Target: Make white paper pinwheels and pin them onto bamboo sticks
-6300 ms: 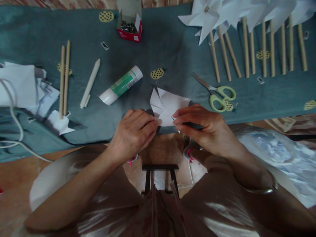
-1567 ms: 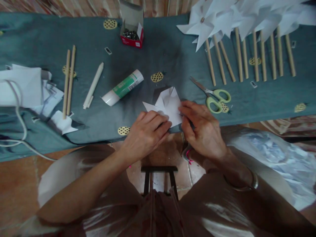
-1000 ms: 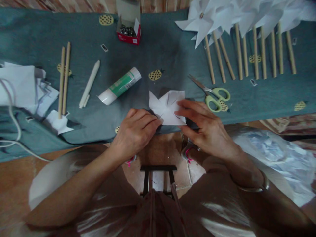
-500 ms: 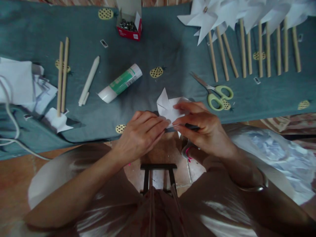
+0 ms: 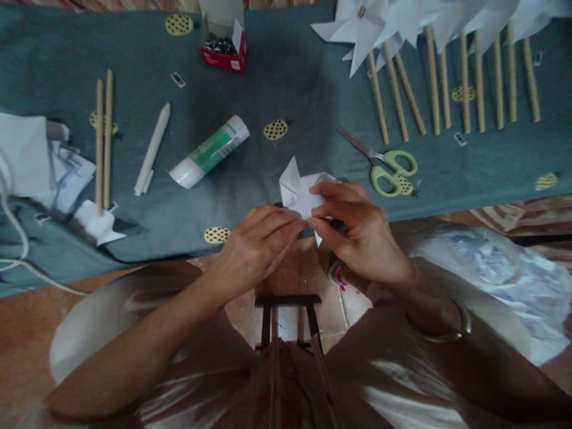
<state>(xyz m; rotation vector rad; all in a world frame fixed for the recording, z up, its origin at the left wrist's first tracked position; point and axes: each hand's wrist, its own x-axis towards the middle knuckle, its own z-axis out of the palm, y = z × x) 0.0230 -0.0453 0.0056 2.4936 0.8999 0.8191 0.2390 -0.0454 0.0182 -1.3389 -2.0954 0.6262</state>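
A white paper pinwheel [image 5: 306,193] with folded blades is held at the front edge of the cloth-covered table [image 5: 250,179]. My left hand [image 5: 257,241] is closed on its lower left side, the fingertips pressed together over the paper. From the other side my right hand [image 5: 360,229] pinches the paper, thumb and fingers bent around its right and lower part. Both sets of fingertips nearly meet at the lower edge, where they hide some of the paper. One blade tip points down below my right thumb.
Green-handled scissors [image 5: 393,170] lie to the right, a glue stick [image 5: 210,152] and a white pen [image 5: 153,149] to the left. Farther back are a red box of small metal pieces [image 5: 223,53] and several pinwheels on sticks [image 5: 364,30]. Two wooden sticks [image 5: 103,143] rest near paper sheets [image 5: 27,155].
My right thumb and fingers have shifted left along the lower edge, closer to my left fingertips. The view has moved slightly, so the table items appear a little farther left.
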